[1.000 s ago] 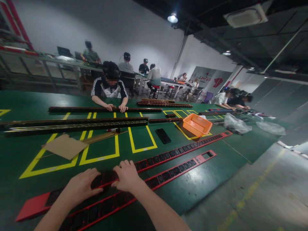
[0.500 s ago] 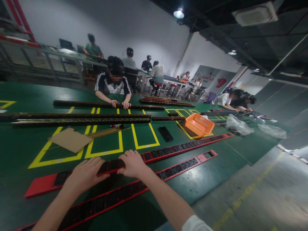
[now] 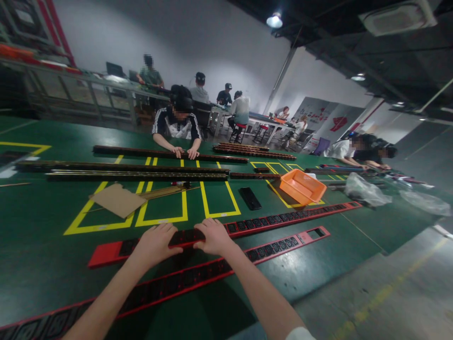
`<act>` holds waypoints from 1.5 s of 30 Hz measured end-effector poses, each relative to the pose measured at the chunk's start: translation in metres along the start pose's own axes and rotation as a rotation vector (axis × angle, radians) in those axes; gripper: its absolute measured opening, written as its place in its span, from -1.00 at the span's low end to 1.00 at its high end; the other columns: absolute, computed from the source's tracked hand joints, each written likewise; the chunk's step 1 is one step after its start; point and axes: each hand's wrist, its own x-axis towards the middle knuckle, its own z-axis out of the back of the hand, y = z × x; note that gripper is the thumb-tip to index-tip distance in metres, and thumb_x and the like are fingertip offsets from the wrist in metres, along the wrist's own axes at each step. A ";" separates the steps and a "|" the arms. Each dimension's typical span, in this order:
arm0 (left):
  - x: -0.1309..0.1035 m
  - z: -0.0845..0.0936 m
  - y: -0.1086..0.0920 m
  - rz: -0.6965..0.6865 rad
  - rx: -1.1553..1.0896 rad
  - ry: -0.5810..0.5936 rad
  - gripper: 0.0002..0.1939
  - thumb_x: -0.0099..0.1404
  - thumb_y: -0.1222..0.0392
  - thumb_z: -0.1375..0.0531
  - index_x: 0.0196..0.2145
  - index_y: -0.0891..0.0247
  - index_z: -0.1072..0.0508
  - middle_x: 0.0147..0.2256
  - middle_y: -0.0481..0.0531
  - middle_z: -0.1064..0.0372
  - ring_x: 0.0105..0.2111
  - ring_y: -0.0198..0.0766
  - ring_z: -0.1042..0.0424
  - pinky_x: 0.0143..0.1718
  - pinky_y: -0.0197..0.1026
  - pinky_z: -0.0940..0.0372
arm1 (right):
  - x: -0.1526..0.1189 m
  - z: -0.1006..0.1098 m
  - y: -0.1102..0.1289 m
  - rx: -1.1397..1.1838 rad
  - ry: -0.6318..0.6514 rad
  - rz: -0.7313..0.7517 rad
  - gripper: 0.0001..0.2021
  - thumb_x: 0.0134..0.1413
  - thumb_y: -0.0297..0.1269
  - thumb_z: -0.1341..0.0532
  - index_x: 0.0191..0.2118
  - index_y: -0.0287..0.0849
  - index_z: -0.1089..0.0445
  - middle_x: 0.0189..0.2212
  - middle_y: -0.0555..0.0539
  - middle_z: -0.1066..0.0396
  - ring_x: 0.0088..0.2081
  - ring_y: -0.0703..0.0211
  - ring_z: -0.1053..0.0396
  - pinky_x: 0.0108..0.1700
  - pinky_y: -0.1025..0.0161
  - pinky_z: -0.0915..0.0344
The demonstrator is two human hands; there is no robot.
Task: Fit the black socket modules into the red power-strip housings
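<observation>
My left hand (image 3: 155, 243) and my right hand (image 3: 214, 237) hold the farther of two long red power strips (image 3: 276, 221), fitted with rows of black sockets. Close together, they grip it left of its middle, thumbs on the near side and fingers over the far edge. The fingertips are partly hidden behind the strip. Nearer to me lies the second red power strip (image 3: 170, 283), roughly parallel, with a rectangular opening near its right end. My forearms cross above it and cover parts of it.
Beyond the strips lie a cardboard piece (image 3: 118, 200), a black phone (image 3: 249, 198), an orange tray (image 3: 300, 186) and long dark bars (image 3: 141, 174). Clear plastic bags (image 3: 366, 189) lie at the right. Across the green table (image 3: 279, 269), a person's hands (image 3: 184, 152) rest on another bar.
The view has turned left, so the scene sits farther right. The held strip and both hands have also shifted somewhat right relative to the cardboard. My grip looks the same.
</observation>
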 end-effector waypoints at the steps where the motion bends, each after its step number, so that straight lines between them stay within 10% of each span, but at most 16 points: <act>1: -0.002 -0.003 0.003 0.015 -0.006 0.000 -0.59 0.16 -0.06 -0.25 -0.09 0.20 -0.46 -0.06 0.12 -0.44 -0.02 -0.04 -0.37 -0.03 -0.08 -0.20 | 0.000 -0.004 -0.001 -0.004 0.002 0.003 -0.45 -0.06 0.02 -0.41 0.03 -0.10 -0.37 -0.12 -0.09 -0.41 -0.04 0.00 -0.30 0.01 0.09 -0.20; 13: -0.078 -0.009 0.101 0.268 0.014 0.095 -0.52 0.15 -0.02 -0.21 0.02 0.16 -0.42 -0.02 0.11 -0.37 -0.02 -0.04 -0.33 -0.05 -0.06 -0.19 | -0.013 -0.017 -0.022 0.046 -0.029 -0.034 -0.49 -0.04 -0.07 -0.41 0.04 -0.08 -0.38 -0.10 -0.09 -0.41 -0.04 -0.01 -0.31 0.01 0.05 -0.25; 23: -0.075 -0.005 0.089 0.308 0.041 0.085 -0.57 0.17 0.04 -0.21 0.00 0.17 -0.40 -0.06 0.10 -0.33 -0.03 -0.04 -0.31 -0.10 -0.07 -0.22 | -0.030 -0.035 -0.019 0.045 -0.250 0.077 -0.67 0.10 -0.46 -0.25 -0.01 -0.09 -0.47 0.05 -0.16 -0.40 0.09 -0.02 -0.31 0.22 -0.11 -0.16; 35: -0.085 -0.046 0.057 0.457 0.008 -0.102 -0.32 0.31 -0.04 -0.01 0.30 0.34 -0.08 0.25 0.26 -0.10 0.30 0.07 0.01 0.17 0.08 -0.16 | -0.034 -0.035 -0.014 0.113 -0.293 0.100 -0.75 0.18 -0.44 -0.19 -0.08 -0.09 -0.53 0.05 -0.15 -0.42 0.11 -0.01 -0.32 0.17 -0.07 -0.26; 45: -0.084 -0.040 0.055 0.447 -0.016 -0.125 -0.38 0.33 0.01 -0.04 0.26 0.35 -0.13 0.21 0.28 -0.16 0.25 0.06 -0.08 0.16 0.07 -0.18 | -0.031 -0.032 -0.013 0.188 -0.256 0.089 -0.75 0.20 -0.46 -0.16 -0.09 -0.09 -0.51 0.05 -0.14 -0.41 0.12 0.00 -0.29 0.15 -0.08 -0.26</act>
